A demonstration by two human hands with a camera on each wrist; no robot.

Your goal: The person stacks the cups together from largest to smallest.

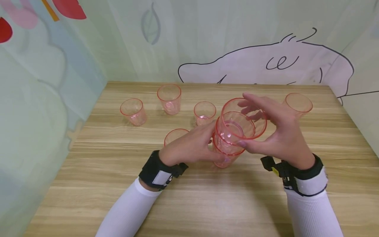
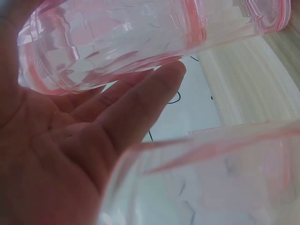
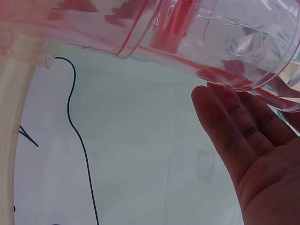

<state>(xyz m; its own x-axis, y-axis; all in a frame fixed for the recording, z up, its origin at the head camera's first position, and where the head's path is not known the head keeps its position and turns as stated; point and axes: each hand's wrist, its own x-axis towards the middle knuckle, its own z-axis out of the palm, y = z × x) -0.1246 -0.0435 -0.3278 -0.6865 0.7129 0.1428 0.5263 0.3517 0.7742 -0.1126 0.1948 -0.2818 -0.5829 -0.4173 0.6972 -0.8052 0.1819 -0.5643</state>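
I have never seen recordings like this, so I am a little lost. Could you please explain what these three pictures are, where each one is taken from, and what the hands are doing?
There is no machine here: a person works with two bare hands. The large picture comes from a camera worn on the head, looking down at a wooden table. The two smaller pictures come from cameras strapped to each wrist, so they show the palm and the cups very close and blurred.

The left hand and the right hand together hold a stack of pink see-through cups, nested inside one another and tilted toward the head camera. The fingers curl round the sides of the stack.

Five single cups stand on the table: one at the far left, one behind it, one in the middle, one partly hidden behind the left hand, and one at the far right.
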